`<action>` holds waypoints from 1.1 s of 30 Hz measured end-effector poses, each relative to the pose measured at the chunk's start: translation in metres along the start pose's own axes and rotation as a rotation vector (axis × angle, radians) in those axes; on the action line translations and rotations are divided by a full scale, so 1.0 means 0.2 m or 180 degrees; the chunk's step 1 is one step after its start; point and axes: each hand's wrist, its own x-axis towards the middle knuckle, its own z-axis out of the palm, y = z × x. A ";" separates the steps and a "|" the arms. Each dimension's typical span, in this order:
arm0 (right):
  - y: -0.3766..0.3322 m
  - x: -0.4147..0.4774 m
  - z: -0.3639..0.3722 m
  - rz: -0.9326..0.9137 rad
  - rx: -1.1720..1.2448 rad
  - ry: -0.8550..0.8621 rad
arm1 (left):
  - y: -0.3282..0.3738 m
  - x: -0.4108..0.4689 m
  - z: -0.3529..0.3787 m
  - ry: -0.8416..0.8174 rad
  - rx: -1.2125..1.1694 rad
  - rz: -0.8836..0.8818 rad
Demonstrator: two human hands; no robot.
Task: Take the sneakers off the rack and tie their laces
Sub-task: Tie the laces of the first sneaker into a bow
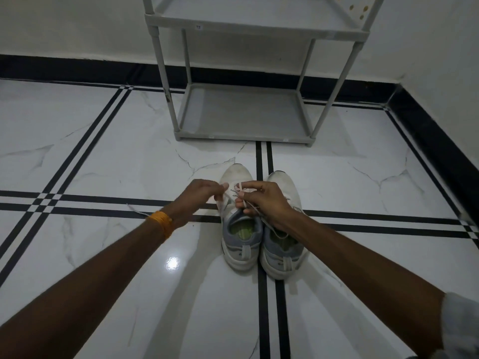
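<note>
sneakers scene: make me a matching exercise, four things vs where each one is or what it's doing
Things:
1. rack
2. left sneaker
3. right sneaker
4. wristband

Places or states:
A. on the left wrist
B. against the wall, shelves bare
C. on the floor, lace held by both hands
D. on the floor, partly under the right forearm

Pairs: 1-B, 2-C, 3-D, 4-A

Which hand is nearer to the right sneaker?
Right. The right hand is above the right sneaker, partly covering it. The left hand is beyond the left sneaker, at its far side.
</note>
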 end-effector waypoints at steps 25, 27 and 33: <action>-0.02 0.00 -0.03 0.0146 -0.0153 -0.0142 | -0.03 -0.01 0.18 0.0860 -0.0476 0.0515; -0.02 0.00 -0.03 0.0167 -0.0168 -0.0134 | -0.03 -0.01 0.19 0.0863 -0.0389 0.0532; -0.02 0.00 -0.03 0.0179 -0.0204 -0.0183 | -0.03 0.02 0.12 0.0385 -0.0175 0.0416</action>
